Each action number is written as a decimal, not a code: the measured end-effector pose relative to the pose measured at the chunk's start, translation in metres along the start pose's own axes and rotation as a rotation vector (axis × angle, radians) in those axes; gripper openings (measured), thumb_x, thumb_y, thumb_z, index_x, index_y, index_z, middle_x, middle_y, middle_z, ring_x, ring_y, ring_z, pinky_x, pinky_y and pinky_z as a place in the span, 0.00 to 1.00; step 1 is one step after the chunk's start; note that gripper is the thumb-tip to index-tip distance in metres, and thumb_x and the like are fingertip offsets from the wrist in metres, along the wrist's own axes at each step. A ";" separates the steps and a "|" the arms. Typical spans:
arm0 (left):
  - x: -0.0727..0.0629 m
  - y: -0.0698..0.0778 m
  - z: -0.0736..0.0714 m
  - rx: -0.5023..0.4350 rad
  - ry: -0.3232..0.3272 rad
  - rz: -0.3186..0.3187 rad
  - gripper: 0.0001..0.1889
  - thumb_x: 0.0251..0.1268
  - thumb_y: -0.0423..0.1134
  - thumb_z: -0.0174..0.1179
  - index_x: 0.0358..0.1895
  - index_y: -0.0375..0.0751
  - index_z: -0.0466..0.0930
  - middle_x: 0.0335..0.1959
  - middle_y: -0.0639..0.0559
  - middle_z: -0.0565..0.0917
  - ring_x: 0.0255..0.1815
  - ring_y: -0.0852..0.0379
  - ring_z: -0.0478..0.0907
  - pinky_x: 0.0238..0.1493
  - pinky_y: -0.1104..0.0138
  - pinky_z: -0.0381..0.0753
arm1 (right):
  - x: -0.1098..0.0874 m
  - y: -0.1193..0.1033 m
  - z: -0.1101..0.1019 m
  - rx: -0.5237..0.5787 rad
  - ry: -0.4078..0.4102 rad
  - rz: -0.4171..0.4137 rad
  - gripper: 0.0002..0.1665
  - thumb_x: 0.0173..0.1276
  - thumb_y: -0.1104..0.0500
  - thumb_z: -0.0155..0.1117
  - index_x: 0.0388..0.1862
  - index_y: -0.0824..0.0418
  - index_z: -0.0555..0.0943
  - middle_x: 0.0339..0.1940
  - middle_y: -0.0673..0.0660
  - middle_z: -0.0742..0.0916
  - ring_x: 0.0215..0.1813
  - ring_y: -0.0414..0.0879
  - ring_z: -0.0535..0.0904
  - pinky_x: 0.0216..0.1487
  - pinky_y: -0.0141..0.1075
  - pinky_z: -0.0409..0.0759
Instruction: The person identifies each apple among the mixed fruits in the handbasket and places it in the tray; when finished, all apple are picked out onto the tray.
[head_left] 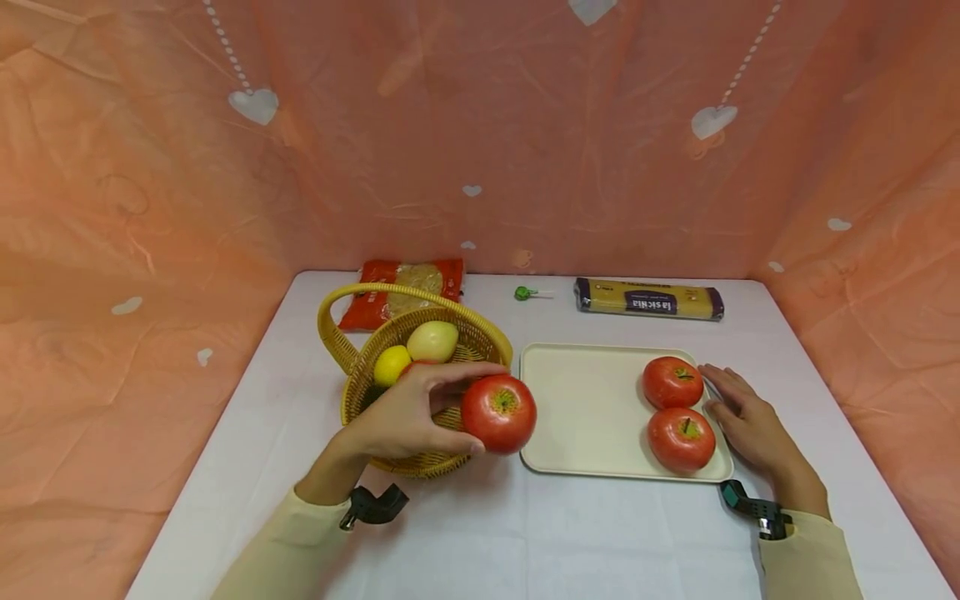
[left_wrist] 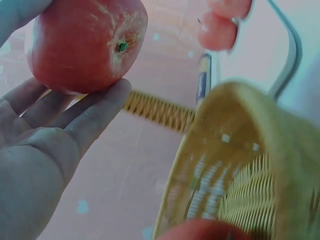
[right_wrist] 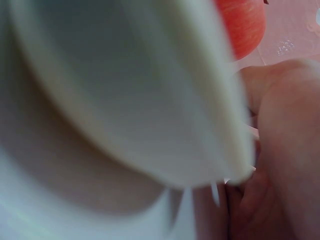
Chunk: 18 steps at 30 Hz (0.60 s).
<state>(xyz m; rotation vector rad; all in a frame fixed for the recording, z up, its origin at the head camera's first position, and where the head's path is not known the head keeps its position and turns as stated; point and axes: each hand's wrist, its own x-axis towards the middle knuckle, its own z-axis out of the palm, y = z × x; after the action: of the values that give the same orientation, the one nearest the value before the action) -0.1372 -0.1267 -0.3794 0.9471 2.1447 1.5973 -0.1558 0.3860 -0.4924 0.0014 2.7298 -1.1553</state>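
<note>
My left hand [head_left: 408, 412] grips a red apple [head_left: 500, 414], thumb on the near side and fingers behind it. The apple is held up over the right side of the yellow wicker basket [head_left: 351, 402]. Inside the basket lie a yellow lemon [head_left: 392, 366], a pale yellow-green fruit [head_left: 432, 342] and a red fruit [left_wrist: 202, 231], partly hidden by the hand in the head view. At the right end of the cream tray [head_left: 585, 408], my right hand [head_left: 757, 433] holds the rim. Two red apples, a far one [head_left: 672, 382] and a near one [head_left: 681, 440], sit on the tray beside it.
Behind the basket lies a red packet [head_left: 367, 292] with a clear window. A green lollipop [head_left: 522, 293] and a long yellow pasta pack [head_left: 649, 299] lie along the table's back edge. The basket's handle [head_left: 420, 291] arches over its far side. Pink curtains surround the white table.
</note>
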 end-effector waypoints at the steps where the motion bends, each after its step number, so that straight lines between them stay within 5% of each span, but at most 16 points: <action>1: 0.003 -0.001 0.003 0.011 -0.004 0.006 0.42 0.58 0.35 0.83 0.78 0.50 0.78 0.71 0.53 0.84 0.69 0.54 0.84 0.70 0.61 0.85 | 0.000 0.000 0.000 0.000 0.000 -0.001 0.39 0.90 0.49 0.50 0.93 0.53 0.53 0.92 0.72 0.53 0.92 0.73 0.35 0.75 0.85 0.49; 12: 0.040 -0.005 0.036 0.023 -0.056 0.027 0.42 0.60 0.38 0.82 0.79 0.55 0.77 0.71 0.58 0.85 0.69 0.60 0.82 0.71 0.63 0.83 | 0.000 0.002 0.000 -0.007 0.011 -0.015 0.39 0.90 0.50 0.50 0.93 0.54 0.54 0.91 0.72 0.53 0.91 0.73 0.36 0.75 0.85 0.48; 18: 0.061 -0.008 0.053 -0.057 -0.064 0.063 0.42 0.60 0.35 0.81 0.79 0.46 0.76 0.71 0.52 0.84 0.68 0.61 0.82 0.72 0.63 0.83 | 0.000 0.000 0.000 -0.019 0.020 -0.025 0.38 0.89 0.52 0.51 0.92 0.55 0.56 0.91 0.73 0.55 0.91 0.74 0.38 0.76 0.85 0.47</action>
<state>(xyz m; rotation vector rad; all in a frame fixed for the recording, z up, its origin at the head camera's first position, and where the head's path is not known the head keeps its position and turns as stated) -0.1533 -0.0484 -0.3963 1.0431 2.0345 1.6252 -0.1555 0.3860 -0.4930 -0.0231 2.7660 -1.1422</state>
